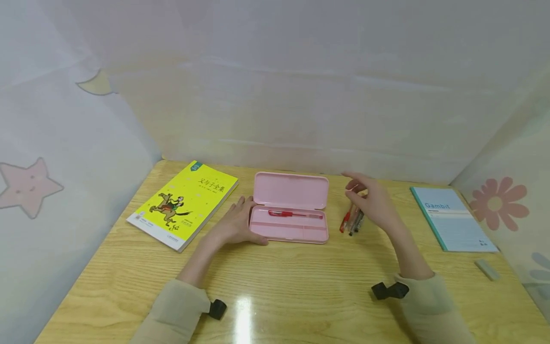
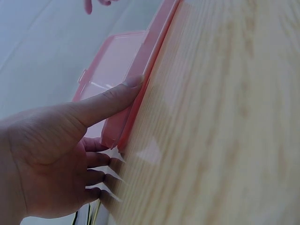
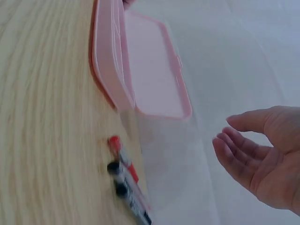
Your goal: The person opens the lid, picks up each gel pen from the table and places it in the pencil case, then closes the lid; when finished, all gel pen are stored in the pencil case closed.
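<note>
An open pink pencil case point(image 1: 290, 231) lies on the table with its lid point(image 1: 290, 190) tilted back. A red pen point(image 1: 295, 214) rests in its rear compartment. My left hand point(image 1: 236, 223) is at the case's left end; in the left wrist view its straight thumb point(image 2: 110, 101) lies against the front edge and the other fingers reach past the left end. Above several pens point(image 1: 353, 220) right of the case hovers my right hand point(image 1: 373, 203), fingers loosely bent with nothing between them. In the right wrist view the red-capped pen point(image 3: 123, 158) lies beside black-capped pens point(image 3: 133, 201).
A yellow book point(image 1: 185, 203) lies on the left of the wooden table point(image 1: 292, 286). On the right are a light blue notebook point(image 1: 453, 220) and a small eraser point(image 1: 487, 270). A pale patterned cloth point(image 1: 275, 95) stands behind and at both sides.
</note>
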Demonstrator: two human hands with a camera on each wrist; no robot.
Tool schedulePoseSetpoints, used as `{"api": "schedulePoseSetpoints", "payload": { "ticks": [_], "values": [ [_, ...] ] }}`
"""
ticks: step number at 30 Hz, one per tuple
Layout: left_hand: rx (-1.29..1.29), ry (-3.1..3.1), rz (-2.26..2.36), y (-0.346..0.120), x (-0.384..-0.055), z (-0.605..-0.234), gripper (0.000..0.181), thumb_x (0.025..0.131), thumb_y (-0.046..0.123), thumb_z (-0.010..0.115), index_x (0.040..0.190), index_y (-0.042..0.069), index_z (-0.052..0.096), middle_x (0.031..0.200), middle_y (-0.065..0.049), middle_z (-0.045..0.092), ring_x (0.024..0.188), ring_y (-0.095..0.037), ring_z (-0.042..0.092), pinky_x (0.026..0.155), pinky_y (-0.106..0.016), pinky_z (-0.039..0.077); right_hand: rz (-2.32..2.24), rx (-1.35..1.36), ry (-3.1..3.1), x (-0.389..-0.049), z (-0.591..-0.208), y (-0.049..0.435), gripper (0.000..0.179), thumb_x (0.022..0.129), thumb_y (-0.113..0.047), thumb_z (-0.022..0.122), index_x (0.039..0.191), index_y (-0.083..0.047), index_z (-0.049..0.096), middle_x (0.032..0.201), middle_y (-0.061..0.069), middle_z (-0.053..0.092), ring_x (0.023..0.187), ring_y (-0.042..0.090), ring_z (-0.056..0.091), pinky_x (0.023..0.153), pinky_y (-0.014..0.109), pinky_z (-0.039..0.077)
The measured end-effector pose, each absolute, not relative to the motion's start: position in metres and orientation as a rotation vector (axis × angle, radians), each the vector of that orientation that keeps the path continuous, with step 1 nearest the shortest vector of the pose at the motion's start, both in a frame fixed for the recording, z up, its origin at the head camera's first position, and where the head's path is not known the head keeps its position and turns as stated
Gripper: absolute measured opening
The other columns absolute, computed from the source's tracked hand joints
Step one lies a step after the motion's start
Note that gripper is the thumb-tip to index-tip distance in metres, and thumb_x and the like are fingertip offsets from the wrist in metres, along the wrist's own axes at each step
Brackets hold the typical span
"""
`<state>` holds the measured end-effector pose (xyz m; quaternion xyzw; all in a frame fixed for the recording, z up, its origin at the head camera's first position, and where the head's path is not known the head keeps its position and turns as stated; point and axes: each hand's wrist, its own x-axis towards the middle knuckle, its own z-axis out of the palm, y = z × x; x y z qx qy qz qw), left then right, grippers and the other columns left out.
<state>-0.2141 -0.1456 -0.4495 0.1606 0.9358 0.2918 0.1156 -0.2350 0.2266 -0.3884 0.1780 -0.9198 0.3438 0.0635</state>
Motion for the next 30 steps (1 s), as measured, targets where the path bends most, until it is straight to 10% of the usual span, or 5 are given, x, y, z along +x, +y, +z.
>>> {"api": "schedulePoseSetpoints", "payload": {
  "ticks": [15, 30],
  "values": [
    [0.479, 2.736, 0.854, -0.147, -0.215, -0.451, 0.111, 0.070, 0.049, 0.091, 0.154, 0.006, 0.034, 0.169, -0.026, 0.023, 0.160, -0.048, 0.010, 0.132, -0.061, 0.013, 1.529, 0.052, -2.967, -0.234, -0.404, 0.282, 0.084, 0.102, -0.014, 0.063, 0.166, -0.008, 0.010, 0.152, 0.039, 0.033, 0.129, 0.053, 0.051, 0.090, 0.045, 0.065],
    [0.492, 2.742, 0.868, -0.148, -0.216, -0.452, 0.110, 0.069, 0.049, 0.092, 0.153, 0.005, 0.036, 0.169, -0.025, 0.024, 0.159, -0.048, 0.012, 0.131, -0.062, 0.013, 1.527, -0.141, -3.071, -0.247, -0.425, 0.287, 0.097, 0.098, -0.013, 0.067, 0.164, -0.001, -0.004, 0.157, 0.045, 0.022, 0.103, 0.041, 0.075, 0.087, 0.042, 0.065]
  ]
}}
